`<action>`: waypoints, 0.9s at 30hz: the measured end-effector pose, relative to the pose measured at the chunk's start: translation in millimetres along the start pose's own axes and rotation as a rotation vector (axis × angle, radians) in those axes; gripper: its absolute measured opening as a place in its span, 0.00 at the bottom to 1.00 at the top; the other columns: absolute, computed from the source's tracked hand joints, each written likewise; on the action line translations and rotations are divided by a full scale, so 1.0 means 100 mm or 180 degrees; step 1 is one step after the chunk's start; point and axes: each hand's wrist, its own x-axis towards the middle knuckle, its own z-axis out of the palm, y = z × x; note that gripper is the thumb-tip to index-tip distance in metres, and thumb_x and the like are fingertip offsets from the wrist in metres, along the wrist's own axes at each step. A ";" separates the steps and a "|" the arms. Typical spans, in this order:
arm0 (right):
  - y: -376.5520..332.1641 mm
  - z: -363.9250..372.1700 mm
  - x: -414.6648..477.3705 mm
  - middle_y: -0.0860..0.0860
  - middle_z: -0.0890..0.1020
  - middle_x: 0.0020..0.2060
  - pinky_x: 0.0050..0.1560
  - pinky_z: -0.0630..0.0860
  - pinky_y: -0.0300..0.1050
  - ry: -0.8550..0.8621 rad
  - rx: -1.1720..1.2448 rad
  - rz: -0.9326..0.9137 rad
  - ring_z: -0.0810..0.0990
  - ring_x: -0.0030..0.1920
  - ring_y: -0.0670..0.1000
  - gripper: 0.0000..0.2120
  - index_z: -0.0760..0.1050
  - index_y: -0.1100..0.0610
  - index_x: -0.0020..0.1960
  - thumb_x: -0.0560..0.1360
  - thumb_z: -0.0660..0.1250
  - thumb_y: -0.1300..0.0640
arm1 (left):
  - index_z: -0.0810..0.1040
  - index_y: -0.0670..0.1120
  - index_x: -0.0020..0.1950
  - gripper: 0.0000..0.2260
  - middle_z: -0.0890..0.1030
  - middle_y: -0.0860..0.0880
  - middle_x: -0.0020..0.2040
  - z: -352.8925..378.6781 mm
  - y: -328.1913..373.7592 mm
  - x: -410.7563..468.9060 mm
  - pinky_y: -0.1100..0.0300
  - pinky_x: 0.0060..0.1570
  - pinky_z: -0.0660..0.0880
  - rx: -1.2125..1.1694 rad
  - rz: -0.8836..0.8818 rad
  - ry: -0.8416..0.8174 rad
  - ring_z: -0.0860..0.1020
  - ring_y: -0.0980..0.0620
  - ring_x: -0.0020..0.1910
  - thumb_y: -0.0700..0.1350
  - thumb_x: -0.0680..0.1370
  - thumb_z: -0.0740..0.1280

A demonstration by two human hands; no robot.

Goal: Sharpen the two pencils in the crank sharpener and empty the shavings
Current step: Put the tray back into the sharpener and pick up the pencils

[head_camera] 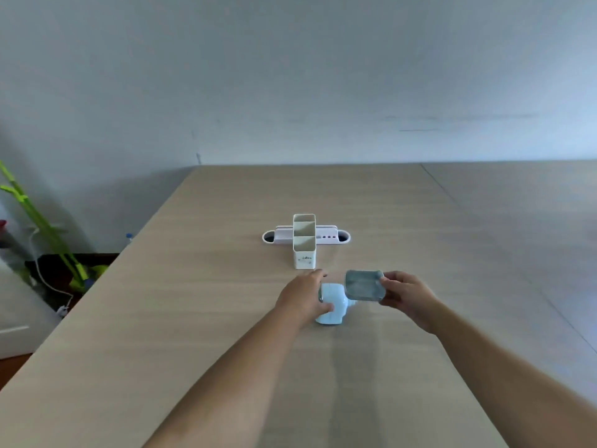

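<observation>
Left hand [305, 295] clamps the blue sharpener [332, 307] at centre frame. Right hand [405, 294] pinches the shavings tray [363, 285], just upper right of its body

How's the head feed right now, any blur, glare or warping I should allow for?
Head view: soft overall, with the right hand and the grey shavings tray slightly smeared; wide-angle bending toward the edges of the table; even, dim light, no glare; a faint shadow band runs toward the camera from the blue sharpener, gripped by the left hand.
</observation>
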 end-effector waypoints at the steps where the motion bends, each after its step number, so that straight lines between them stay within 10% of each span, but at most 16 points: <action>1: 0.06 -0.13 0.06 0.57 0.78 0.41 0.44 0.77 0.44 0.0037 -0.0009 0.0069 0.78 0.39 0.53 0.05 0.75 0.61 0.48 0.79 0.61 0.62 | 0.66 0.48 0.73 0.34 0.70 0.50 0.71 0.06 0.01 0.07 0.54 0.65 0.71 0.0143 -0.0050 -0.0005 0.70 0.50 0.69 0.48 0.70 0.75; 8: 0.62 -0.41 0.40 0.57 0.78 0.38 0.43 0.78 0.47 0.0244 -0.0508 0.0670 0.77 0.38 0.54 0.06 0.73 0.64 0.52 0.76 0.65 0.63 | 0.60 0.47 0.76 0.35 0.63 0.51 0.76 0.33 -0.06 0.39 0.55 0.69 0.66 0.0620 -0.0246 -0.0268 0.64 0.51 0.74 0.49 0.73 0.72; 18: 0.86 0.02 0.75 0.55 0.80 0.39 0.39 0.78 0.44 0.0504 -0.0486 0.0791 0.79 0.35 0.51 0.06 0.72 0.58 0.48 0.75 0.67 0.58 | 0.76 0.49 0.65 0.25 0.80 0.48 0.59 0.39 -0.19 0.59 0.52 0.57 0.74 0.0607 -0.0240 -0.0321 0.76 0.45 0.60 0.47 0.70 0.76; 27: 0.84 0.26 0.78 0.57 0.83 0.41 0.56 0.77 0.49 0.0228 -0.0650 0.0708 0.81 0.43 0.54 0.11 0.79 0.56 0.38 0.76 0.63 0.66 | 0.74 0.51 0.68 0.28 0.79 0.49 0.61 0.37 -0.24 0.62 0.53 0.60 0.73 0.0632 -0.0157 -0.0327 0.74 0.46 0.63 0.48 0.69 0.77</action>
